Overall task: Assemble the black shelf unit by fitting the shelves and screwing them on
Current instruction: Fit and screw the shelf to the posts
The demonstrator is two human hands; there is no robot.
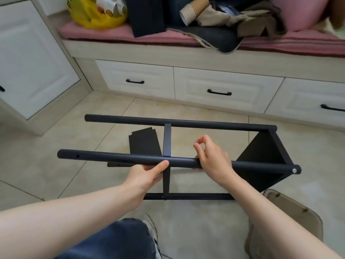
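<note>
Evidently our left hand (147,172) grips the near tube (112,158); our right hand (212,159) curls its fingers (206,139) round it (pinched item indiscernible).

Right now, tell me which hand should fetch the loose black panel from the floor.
Probably left. The left hand grips the near tube just in front of the panel; the right hand lies on it farther right, its fingertips pinched together.
</note>
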